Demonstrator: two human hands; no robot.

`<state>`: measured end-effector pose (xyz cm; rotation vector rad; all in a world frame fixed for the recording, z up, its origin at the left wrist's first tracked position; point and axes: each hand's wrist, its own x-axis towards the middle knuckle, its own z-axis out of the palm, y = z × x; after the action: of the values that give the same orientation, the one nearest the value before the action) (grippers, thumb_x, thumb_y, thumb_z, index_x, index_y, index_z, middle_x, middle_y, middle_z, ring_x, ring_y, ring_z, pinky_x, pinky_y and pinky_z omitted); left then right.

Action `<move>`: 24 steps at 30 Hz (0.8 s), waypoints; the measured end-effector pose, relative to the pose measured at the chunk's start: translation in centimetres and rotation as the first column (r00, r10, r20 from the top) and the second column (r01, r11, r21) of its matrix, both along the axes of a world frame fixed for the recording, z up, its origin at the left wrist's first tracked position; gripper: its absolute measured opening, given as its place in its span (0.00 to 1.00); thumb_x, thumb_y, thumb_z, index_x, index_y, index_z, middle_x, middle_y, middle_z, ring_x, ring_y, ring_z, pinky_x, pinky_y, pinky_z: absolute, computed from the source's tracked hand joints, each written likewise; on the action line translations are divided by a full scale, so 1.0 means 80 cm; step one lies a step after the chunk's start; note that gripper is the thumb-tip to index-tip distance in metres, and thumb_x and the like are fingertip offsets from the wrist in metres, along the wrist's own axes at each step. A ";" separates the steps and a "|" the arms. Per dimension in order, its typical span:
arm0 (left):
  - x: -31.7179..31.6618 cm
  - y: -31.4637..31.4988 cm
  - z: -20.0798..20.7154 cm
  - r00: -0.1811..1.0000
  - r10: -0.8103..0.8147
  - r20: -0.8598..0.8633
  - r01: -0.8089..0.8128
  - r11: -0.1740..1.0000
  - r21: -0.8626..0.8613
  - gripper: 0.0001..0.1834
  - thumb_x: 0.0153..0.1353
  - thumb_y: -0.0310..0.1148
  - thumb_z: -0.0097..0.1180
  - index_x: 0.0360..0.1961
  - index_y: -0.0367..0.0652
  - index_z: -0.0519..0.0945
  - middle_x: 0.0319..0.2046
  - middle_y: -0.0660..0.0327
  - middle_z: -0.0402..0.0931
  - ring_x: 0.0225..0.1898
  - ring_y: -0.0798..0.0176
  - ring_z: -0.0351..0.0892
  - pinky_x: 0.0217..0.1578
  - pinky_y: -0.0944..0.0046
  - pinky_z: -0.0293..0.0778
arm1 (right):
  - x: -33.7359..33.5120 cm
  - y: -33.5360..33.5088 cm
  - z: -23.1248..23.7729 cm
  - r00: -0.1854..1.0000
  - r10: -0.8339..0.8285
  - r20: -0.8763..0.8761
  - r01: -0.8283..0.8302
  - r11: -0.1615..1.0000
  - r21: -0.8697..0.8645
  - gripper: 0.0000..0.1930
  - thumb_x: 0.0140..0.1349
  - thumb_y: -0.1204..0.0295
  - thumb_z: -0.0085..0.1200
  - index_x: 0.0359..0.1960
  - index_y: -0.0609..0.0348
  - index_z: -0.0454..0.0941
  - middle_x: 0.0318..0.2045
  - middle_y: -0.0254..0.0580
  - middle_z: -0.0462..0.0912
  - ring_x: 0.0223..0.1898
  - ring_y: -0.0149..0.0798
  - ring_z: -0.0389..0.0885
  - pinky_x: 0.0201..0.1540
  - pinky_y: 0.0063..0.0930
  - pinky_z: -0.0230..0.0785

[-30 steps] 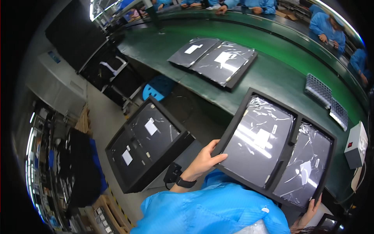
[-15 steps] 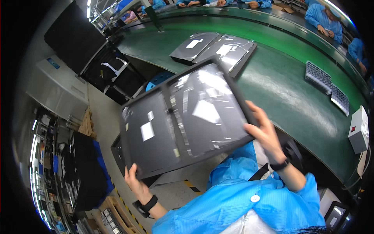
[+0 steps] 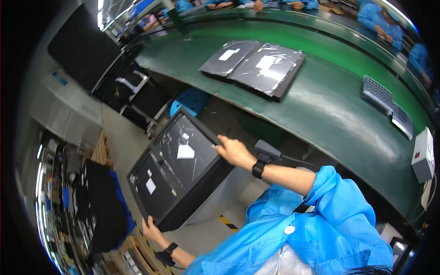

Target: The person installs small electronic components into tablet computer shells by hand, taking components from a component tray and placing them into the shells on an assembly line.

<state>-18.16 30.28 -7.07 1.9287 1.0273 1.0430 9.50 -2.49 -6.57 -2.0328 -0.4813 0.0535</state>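
Observation:
A black two-compartment tray (image 3: 153, 153) is down at the left, tilted in the view, with thick dark sides beneath its rim; I cannot tell whether these are one tray or a stack. Each compartment carries a flat dark panel under shiny clear film, one with a white label (image 3: 186, 151), the other with a smaller white label (image 3: 151, 185). My right hand (image 3: 236, 152) grips the tray's right edge, thumb side on the rim. Near the tray's lower left corner, my left hand (image 3: 155, 233) holds the edge, its fingers partly hidden.
A similar film-covered tray (image 3: 275, 68) lies on the green workbench (image 3: 321, 110). Keyboard-like strips (image 3: 387, 105) and a white box with a red switch (image 3: 422, 153) are at its right. A blue stool (image 3: 190, 101) stands beside the bench. Co-workers (image 3: 380, 25) sit across it.
The tray has moved down and to the left, away from the bench, and both hands went with it. My right arm now reaches further left across my body.

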 end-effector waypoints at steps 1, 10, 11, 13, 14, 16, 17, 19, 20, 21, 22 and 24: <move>0.004 -0.002 0.004 1.000 0.004 0.003 -0.004 1.000 0.007 0.24 0.61 0.32 0.59 0.54 0.25 0.75 0.43 0.50 0.80 0.40 0.57 0.75 0.47 0.60 0.71 | -0.003 0.001 0.000 1.000 -0.007 0.014 0.007 1.000 -0.008 0.22 0.65 0.58 0.51 0.51 0.66 0.72 0.34 0.65 0.82 0.39 0.64 0.82 0.44 0.53 0.74; -0.011 0.052 -0.002 0.898 0.146 -0.416 -0.092 0.985 0.148 0.23 0.60 0.36 0.57 0.52 0.29 0.77 0.48 0.47 0.80 0.46 0.45 0.79 0.50 0.52 0.72 | -0.003 -0.008 0.025 0.976 0.119 -0.182 -0.121 0.993 -0.001 0.29 0.68 0.54 0.47 0.63 0.63 0.66 0.48 0.63 0.80 0.50 0.62 0.78 0.52 0.50 0.72; 0.003 0.040 0.002 0.901 0.122 -0.416 -0.067 0.987 0.144 0.23 0.60 0.36 0.57 0.52 0.29 0.77 0.48 0.47 0.80 0.46 0.45 0.79 0.50 0.52 0.72 | -0.002 -0.015 0.023 0.967 0.150 -0.205 -0.150 0.989 0.018 0.34 0.69 0.49 0.45 0.66 0.64 0.63 0.55 0.61 0.76 0.56 0.60 0.75 0.57 0.47 0.69; 0.042 0.000 0.015 0.739 0.505 -0.447 -0.039 0.694 0.719 0.23 0.62 0.37 0.55 0.55 0.34 0.75 0.54 0.47 0.76 0.56 0.41 0.73 0.59 0.46 0.67 | 0.001 -0.031 0.007 0.956 0.204 -0.213 -0.199 0.979 0.045 0.37 0.69 0.45 0.43 0.67 0.64 0.60 0.60 0.60 0.72 0.62 0.57 0.70 0.61 0.44 0.65; 0.054 -0.003 0.013 0.881 0.379 -0.284 -0.034 0.648 0.761 0.23 0.63 0.37 0.55 0.57 0.38 0.74 0.58 0.48 0.72 0.63 0.40 0.66 0.66 0.44 0.59 | -0.005 -0.037 0.008 0.933 0.254 -0.255 -0.248 0.967 0.056 0.38 0.69 0.43 0.40 0.68 0.64 0.60 0.62 0.59 0.70 0.64 0.56 0.68 0.64 0.42 0.61; 0.110 -0.058 0.044 0.978 0.097 -0.187 0.072 0.680 0.730 0.22 0.67 0.34 0.53 0.61 0.40 0.71 0.61 0.47 0.69 0.68 0.38 0.58 0.67 0.45 0.58 | -0.016 -0.072 -0.003 0.930 0.306 -0.205 -0.302 0.952 0.053 0.38 0.69 0.42 0.42 0.66 0.64 0.62 0.62 0.58 0.70 0.64 0.55 0.68 0.65 0.41 0.61; 0.133 -0.084 0.057 0.990 -0.013 -0.139 0.112 0.666 0.737 0.21 0.68 0.33 0.52 0.60 0.39 0.71 0.61 0.47 0.69 0.68 0.40 0.59 0.67 0.45 0.57 | -0.021 -0.091 -0.005 0.915 0.343 -0.212 -0.345 0.938 0.028 0.38 0.68 0.42 0.43 0.66 0.64 0.63 0.62 0.58 0.71 0.64 0.55 0.68 0.65 0.41 0.61; 0.183 -0.159 0.084 0.956 -0.264 -0.129 0.285 0.725 0.627 0.19 0.69 0.30 0.49 0.60 0.37 0.72 0.61 0.49 0.70 0.68 0.42 0.59 0.68 0.46 0.55 | -0.045 -0.143 -0.005 0.930 0.320 -0.181 -0.329 0.944 -0.020 0.36 0.68 0.44 0.44 0.65 0.63 0.65 0.61 0.56 0.72 0.63 0.54 0.69 0.65 0.41 0.62; 0.209 -0.194 0.090 0.913 -0.382 -0.143 0.380 0.672 0.635 0.18 0.70 0.30 0.48 0.58 0.35 0.73 0.61 0.50 0.70 0.69 0.44 0.59 0.68 0.47 0.55 | -0.060 -0.177 0.002 0.935 0.307 -0.176 -0.315 0.949 -0.022 0.34 0.69 0.46 0.45 0.64 0.62 0.66 0.60 0.55 0.73 0.62 0.53 0.71 0.64 0.41 0.63; 0.233 -0.237 0.098 0.849 -0.505 -0.153 0.481 0.622 0.618 0.17 0.70 0.29 0.48 0.55 0.32 0.75 0.62 0.51 0.70 0.69 0.45 0.59 0.68 0.47 0.55 | -0.079 -0.216 0.012 0.946 0.274 -0.173 -0.282 0.959 -0.025 0.31 0.70 0.48 0.45 0.63 0.61 0.68 0.59 0.54 0.75 0.61 0.52 0.72 0.63 0.40 0.64; 0.252 -0.279 0.104 0.749 -0.645 -0.150 0.600 0.565 0.566 0.16 0.69 0.28 0.47 0.55 0.32 0.75 0.62 0.51 0.70 0.69 0.45 0.59 0.68 0.48 0.55 | -0.103 -0.253 0.020 0.970 0.185 -0.156 -0.185 0.983 0.016 0.30 0.69 0.48 0.47 0.62 0.60 0.70 0.56 0.52 0.78 0.58 0.52 0.75 0.60 0.40 0.67; 0.272 -0.362 0.114 0.444 -0.894 -0.064 0.834 0.386 0.395 0.15 0.68 0.25 0.46 0.53 0.31 0.75 0.61 0.50 0.71 0.69 0.46 0.59 0.67 0.50 0.55 | -0.157 -0.314 0.031 0.990 -0.024 -0.142 0.040 0.993 0.107 0.27 0.68 0.50 0.49 0.60 0.58 0.73 0.52 0.47 0.81 0.54 0.49 0.79 0.57 0.38 0.70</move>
<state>3.61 1.31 2.06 2.1797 -0.4142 0.7219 -3.09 -27.61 -4.11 -1.9133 -0.3551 0.1471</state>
